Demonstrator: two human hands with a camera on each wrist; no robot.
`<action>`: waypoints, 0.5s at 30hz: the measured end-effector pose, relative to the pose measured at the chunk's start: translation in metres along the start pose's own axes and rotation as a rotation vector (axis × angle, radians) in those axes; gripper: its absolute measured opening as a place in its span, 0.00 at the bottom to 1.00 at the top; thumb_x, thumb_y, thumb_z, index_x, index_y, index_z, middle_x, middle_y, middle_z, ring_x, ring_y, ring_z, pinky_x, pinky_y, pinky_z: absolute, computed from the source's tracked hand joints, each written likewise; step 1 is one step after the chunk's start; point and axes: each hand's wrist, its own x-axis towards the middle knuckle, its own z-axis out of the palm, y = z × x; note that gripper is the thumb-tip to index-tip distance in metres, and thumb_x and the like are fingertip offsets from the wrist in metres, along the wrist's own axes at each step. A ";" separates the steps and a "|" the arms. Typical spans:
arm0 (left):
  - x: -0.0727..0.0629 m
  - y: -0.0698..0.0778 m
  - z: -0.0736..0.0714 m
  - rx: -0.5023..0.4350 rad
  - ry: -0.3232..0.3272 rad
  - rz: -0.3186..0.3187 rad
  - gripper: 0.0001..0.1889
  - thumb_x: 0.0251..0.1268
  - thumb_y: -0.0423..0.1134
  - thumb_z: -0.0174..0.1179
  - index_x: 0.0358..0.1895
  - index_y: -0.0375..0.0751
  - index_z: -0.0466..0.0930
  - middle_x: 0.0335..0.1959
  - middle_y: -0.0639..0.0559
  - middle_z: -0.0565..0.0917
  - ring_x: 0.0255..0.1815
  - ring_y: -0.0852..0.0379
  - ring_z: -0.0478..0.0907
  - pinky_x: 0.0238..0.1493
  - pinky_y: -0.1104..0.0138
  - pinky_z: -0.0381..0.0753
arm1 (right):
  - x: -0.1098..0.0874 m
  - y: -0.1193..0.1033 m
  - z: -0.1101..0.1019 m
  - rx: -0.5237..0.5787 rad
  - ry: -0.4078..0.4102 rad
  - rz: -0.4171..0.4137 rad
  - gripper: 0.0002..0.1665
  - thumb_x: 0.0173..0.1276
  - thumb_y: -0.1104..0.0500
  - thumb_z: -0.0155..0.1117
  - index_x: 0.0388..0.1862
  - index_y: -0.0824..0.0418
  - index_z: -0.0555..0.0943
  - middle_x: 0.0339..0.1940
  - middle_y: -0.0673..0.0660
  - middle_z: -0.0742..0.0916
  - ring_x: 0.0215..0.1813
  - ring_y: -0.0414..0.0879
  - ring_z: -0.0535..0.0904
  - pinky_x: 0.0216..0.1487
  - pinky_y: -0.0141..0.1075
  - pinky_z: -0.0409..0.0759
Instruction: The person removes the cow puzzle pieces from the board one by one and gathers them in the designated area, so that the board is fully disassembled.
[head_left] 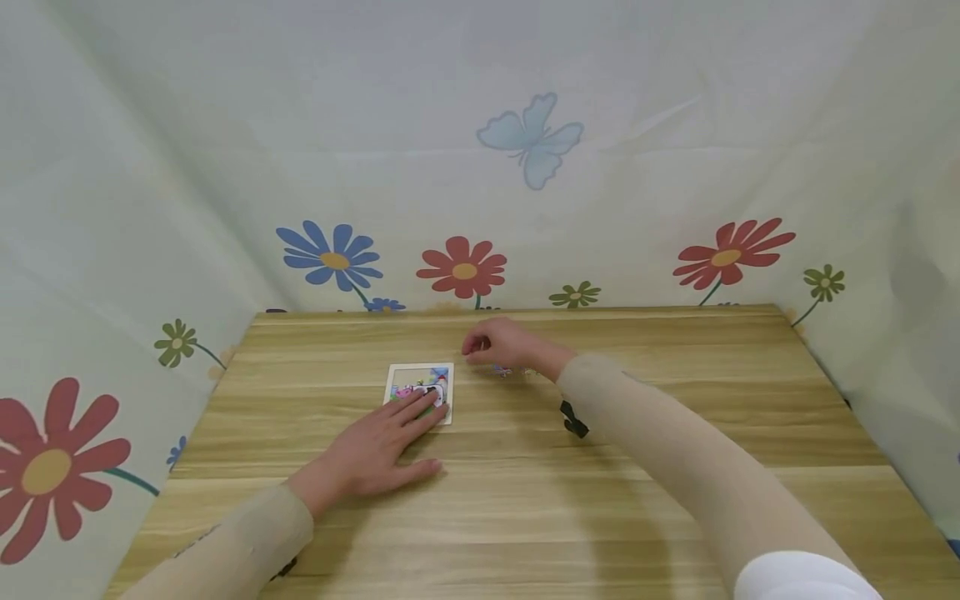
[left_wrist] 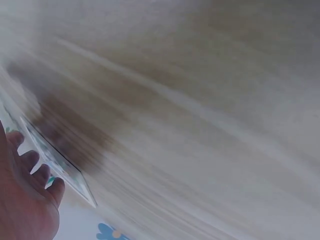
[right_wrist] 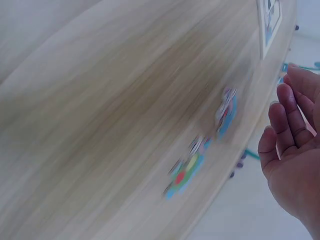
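- Picture board (head_left: 420, 367) lying flat on the wooden table (head_left: 480, 517), left of centre and toward the far side, partly under the fingers of the left hand (head_left: 378, 458).
- Left hand: laid palm down, fingers nearly straight and slightly spread across the lower part of the board; thumb held well out to the side, over bare wood.
- Right hand (head_left: 510, 343): held over the table to the right of the board, fingers bent, thumb and forefinger tips close together; cannot tell if pinching anything.
- Inside the board's white frame: coloured picture with pink and black-and-white shapes, plain brownish patch at upper left; lower part hidden by fingers.
- Loose coloured pieces (right_wrist: 186, 174) lying on the table just below the right hand; two groups in the right wrist view, outlines blurred.
- Far table edge just beyond the right hand, with flowered cloth (head_left: 375, 100) behind.
- Wood grain showing between board and pieces, and widely toward the near side between both forearms (head_left: 675, 458).
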 end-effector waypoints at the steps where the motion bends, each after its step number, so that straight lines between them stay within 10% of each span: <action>1: 0.001 0.000 -0.001 -0.002 0.000 0.003 0.44 0.78 0.73 0.47 0.86 0.51 0.60 0.87 0.46 0.59 0.87 0.43 0.54 0.83 0.46 0.60 | 0.004 -0.002 0.002 -0.014 -0.005 -0.006 0.11 0.80 0.58 0.67 0.54 0.63 0.88 0.45 0.53 0.89 0.46 0.45 0.81 0.54 0.37 0.81; 15: 0.010 -0.003 0.006 -0.008 -0.021 0.030 0.44 0.80 0.71 0.47 0.87 0.49 0.58 0.88 0.45 0.57 0.88 0.43 0.53 0.84 0.46 0.58 | 0.030 -0.019 0.031 -0.073 -0.034 -0.029 0.10 0.79 0.55 0.69 0.54 0.57 0.90 0.47 0.50 0.89 0.48 0.44 0.81 0.57 0.37 0.81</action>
